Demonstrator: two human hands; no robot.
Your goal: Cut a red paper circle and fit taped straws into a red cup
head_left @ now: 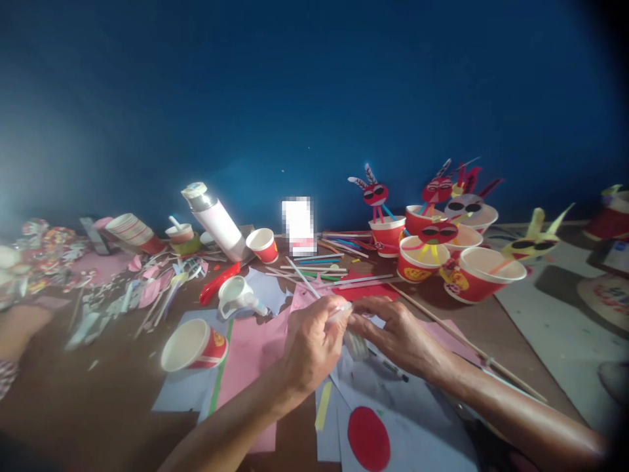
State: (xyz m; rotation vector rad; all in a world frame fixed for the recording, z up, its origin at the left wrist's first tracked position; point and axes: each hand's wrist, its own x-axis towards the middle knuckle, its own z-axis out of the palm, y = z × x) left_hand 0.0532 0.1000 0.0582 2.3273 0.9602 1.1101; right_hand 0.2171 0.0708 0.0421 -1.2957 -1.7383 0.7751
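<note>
My left hand [317, 337] is closed in a pinch around a thin white stick [304, 278] that slants up and away toward the back. A small whitish piece [340, 312] pokes out between its thumb and forefinger. Close beside it, my right hand [396, 337] bends its fingers around a pale see-through thing that looks like a roll of clear tape [356, 346]; the fingers hide part of it. Both hands meet over white paper sheets [417, 413] and pink paper [255, 354]. A red paper disc [368, 438] lies in front, and a pen [390, 366] lies under my right hand.
Red paper cups [485, 274] with paper-faced figures stand at right. A tipped cup [189, 346], white mug [238, 296], red tool [219, 282] and leaning white flask [216, 223] are left. A long stick [466, 341] lies right. Someone's arm [24, 331] shows far left.
</note>
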